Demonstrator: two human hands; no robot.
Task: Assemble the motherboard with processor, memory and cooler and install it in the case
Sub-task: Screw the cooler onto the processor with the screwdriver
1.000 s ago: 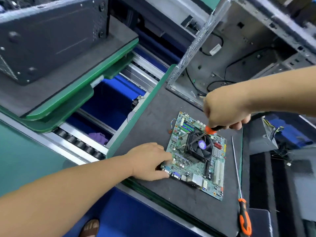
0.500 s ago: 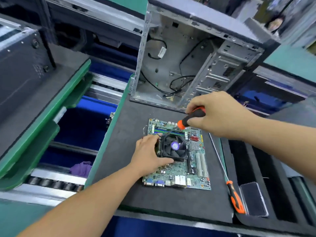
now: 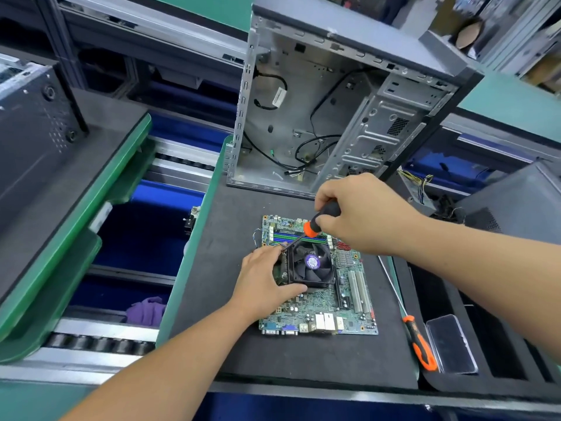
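Observation:
A green motherboard [image 3: 321, 311] lies flat on the dark mat [image 3: 230, 344]. A black fan cooler [image 3: 312, 264] with a purple hub label sits on it, and memory sticks [image 3: 291, 237] fill the slots at the board's far edge. My left hand [image 3: 264, 284] holds the cooler's left side, thumb along its near edge. My right hand [image 3: 361, 212] grips a black and orange screwdriver [image 3: 318, 221], its tip down at the cooler's far left corner. Behind the board stands the open grey case [image 3: 349, 95] with loose black cables inside.
A second long screwdriver [image 3: 416, 338] lies right of the board, next to a small clear box [image 3: 452, 344]. A roller conveyor [image 3: 100, 344] with a purple cloth [image 3: 145, 311] runs at the left. Another dark case [image 3: 33, 132] sits on the left green pallet.
My left hand went from the board's near left edge to the cooler's side. My right hand brought the screwdriver tip over to the cooler's far left corner. The view swung up toward the case.

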